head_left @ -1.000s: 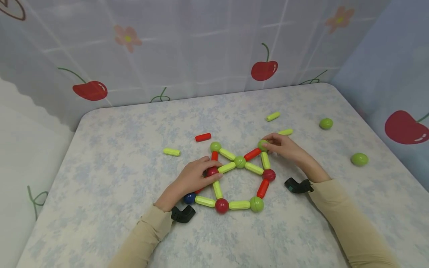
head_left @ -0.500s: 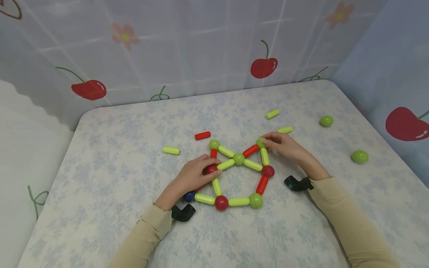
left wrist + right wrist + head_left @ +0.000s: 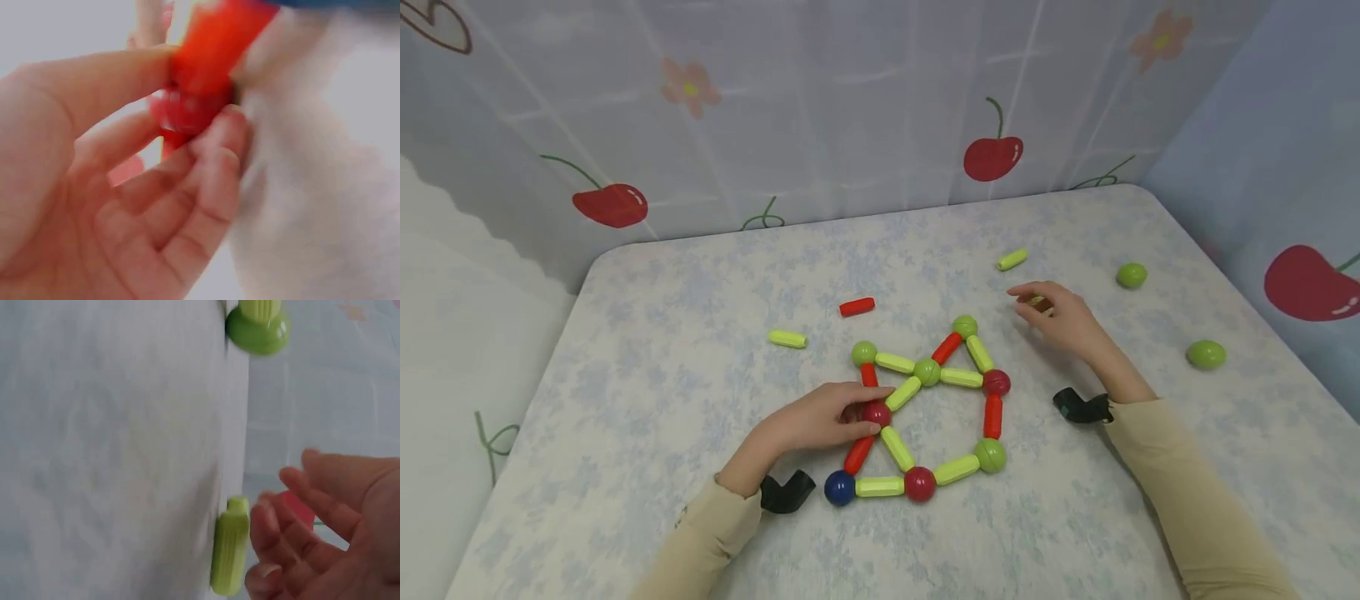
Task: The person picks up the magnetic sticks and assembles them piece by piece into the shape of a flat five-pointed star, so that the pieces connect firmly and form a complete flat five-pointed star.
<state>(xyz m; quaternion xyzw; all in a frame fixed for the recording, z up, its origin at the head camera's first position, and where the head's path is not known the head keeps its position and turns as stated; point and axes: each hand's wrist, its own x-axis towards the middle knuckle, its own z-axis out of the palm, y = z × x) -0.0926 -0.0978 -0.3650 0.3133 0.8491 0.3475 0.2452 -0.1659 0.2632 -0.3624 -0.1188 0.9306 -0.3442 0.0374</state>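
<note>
In the head view, a flat frame of balls and magnetic rods lies on the table. My left hand (image 3: 820,415) grips a red ball (image 3: 877,414) at its left side, thumb and fingers around it. The left wrist view, blurred, shows the red ball (image 3: 187,109) between the fingers beside a red rod (image 3: 215,47). A blue ball (image 3: 840,487) marks the near left corner. My right hand (image 3: 1063,321) is off the frame, fingers loosely bent and holding nothing. A yellow-green rod (image 3: 229,553) lies close by its fingertips, partly hidden in the head view. The frame's top green ball (image 3: 965,327) stands left of that hand.
Behind the frame lie a loose red rod (image 3: 857,307) and a yellow-green rod (image 3: 787,338). Another yellow-green rod (image 3: 1012,259) rests farther back. Two green balls, a far one (image 3: 1131,275) and a nearer one (image 3: 1206,355), sit at the right. A printed curtain (image 3: 850,108) hangs behind the table.
My right hand has let go of the top green ball and moved right, to the loose rod. My left hand has drawn the frame's left side nearer, turning the frame and uncovering the blue ball.
</note>
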